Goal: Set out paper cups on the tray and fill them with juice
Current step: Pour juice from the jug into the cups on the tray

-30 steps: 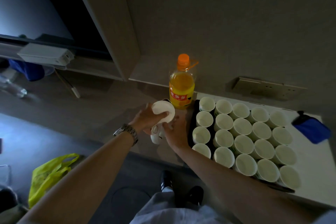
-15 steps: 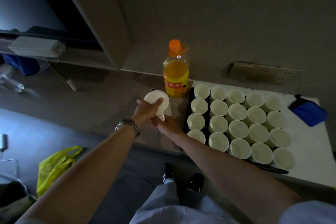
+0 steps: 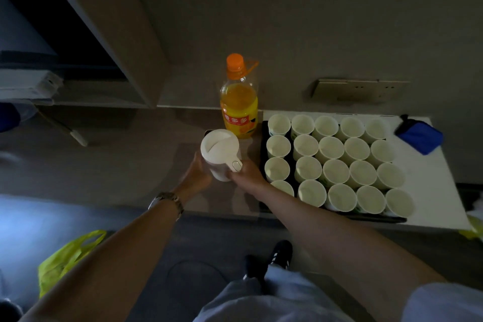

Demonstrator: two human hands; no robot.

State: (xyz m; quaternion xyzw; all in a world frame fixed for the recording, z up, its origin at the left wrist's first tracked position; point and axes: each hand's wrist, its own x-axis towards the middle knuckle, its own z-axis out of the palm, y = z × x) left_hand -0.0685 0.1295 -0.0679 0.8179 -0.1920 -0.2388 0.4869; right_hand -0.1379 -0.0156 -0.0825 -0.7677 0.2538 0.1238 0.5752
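View: head camera, looking forward and down.
Landmark: flat black rectangular tray (image 3: 264,123), lying on the white countertop (image 3: 431,178).
Paper cups: white round paper cups (image 3: 332,148) stand upright on the tray in a close grid, rims touching or nearly so; all appear empty.
Juice: clear plastic bottle of orange juice with an orange cap (image 3: 239,102), upright, capped, just beyond the tray's far left corner.
Kettle: white lidded plastic kettle with a handle button (image 3: 220,153), just left of the tray, near side of the bottle, tilted slightly; whether its base rests on the counter cannot be told.
Left hand: left hand (image 3: 196,174) lies against the kettle's left side, fingers wrapped toward the body; fingertips hidden behind it. A metal wristwatch (image 3: 167,198) sits on that wrist.
Right hand: right hand (image 3: 247,172) grips the kettle at the handle, fingers curled around it, beside the tray's left edge.
Surroundings: a blue fabric pouch (image 3: 419,136) lies right of the tray; a yellow-green plastic bag (image 3: 70,256) lies on the floor, well left of the tray.
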